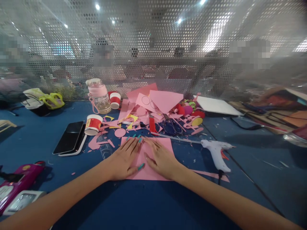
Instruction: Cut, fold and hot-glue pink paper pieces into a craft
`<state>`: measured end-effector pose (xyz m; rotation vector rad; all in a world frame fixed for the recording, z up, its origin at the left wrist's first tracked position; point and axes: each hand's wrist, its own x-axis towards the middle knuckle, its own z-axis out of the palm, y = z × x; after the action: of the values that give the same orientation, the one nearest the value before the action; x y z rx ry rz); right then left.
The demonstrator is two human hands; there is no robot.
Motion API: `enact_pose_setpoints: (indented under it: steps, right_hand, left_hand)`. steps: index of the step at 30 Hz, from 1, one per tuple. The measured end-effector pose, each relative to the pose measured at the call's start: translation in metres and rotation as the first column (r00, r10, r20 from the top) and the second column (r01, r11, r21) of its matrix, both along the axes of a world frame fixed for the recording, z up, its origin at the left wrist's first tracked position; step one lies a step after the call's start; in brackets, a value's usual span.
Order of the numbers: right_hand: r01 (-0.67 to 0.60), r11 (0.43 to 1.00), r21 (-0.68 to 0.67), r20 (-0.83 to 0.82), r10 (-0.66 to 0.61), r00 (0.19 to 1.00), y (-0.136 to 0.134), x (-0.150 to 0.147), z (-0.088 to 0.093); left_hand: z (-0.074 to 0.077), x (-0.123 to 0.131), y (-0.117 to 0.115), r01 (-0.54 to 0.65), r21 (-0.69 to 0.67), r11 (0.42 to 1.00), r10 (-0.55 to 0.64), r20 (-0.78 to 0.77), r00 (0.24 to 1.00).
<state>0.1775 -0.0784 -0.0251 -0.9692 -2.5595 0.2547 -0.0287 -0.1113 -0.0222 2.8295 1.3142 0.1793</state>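
Note:
A pink sheet of paper (pixel 151 174) lies on the blue table in front of me. My left hand (pixel 126 156) rests flat on its left side, fingers stretched toward the far edge, with long teal nails showing. On the right side of the sheet lies my right hand (pixel 163 158), also flat, its fingertips close to those of the left. Just beyond the sheet are dark-handled scissors (pixel 171 126) and a red-handled tool (pixel 152 125) among pink scraps. To the right, a white glue gun (pixel 216 153) lies on its side with a glue stick in its back end.
Pink cutoffs (pixel 165 100) are heaped at the back. Left of them stand a water bottle (pixel 99 97) and paper cups (pixel 93 125). A black phone (pixel 69 137) lies nearer, with a purple device (pixel 22 180) at far left. A white flat object (pixel 218 105) sits back right.

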Motion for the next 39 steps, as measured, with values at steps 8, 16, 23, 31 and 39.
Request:
enact_pose_setpoints:
  steps: [8, 16, 23, 31, 39]
  right_hand:
    - [0.048, 0.999, 0.002, 0.035, -0.048, 0.998, -0.002, -0.002, 0.000]
    - [0.098, 0.995, 0.028, 0.074, -0.099, 0.992, -0.003, -0.006, 0.000]
    - [0.095, 0.996, 0.005, 0.043, -0.095, 0.995, 0.000, -0.004, -0.001]
    - [0.041, 0.999, 0.005, 0.101, -0.041, 0.994, 0.000, -0.005, 0.000]
    - [0.035, 0.998, -0.057, 0.036, -0.033, 0.999, 0.009, 0.013, 0.007]
  left_hand:
    - [-0.005, 0.008, 0.001, -0.092, -0.048, 0.995, 0.092, -0.006, 0.996]
    - [-0.001, 0.010, 0.001, -0.055, -0.037, 0.998, 0.053, -0.052, 0.997]
    - [0.006, 0.018, 0.001, -0.076, -0.082, 0.994, 0.069, -0.082, 0.994]
    - [0.010, 0.018, 0.001, -0.069, -0.133, 0.989, 0.059, -0.076, 0.995]
    - [0.012, 0.019, 0.001, -0.088, -0.102, 0.991, 0.083, -0.055, 0.995]
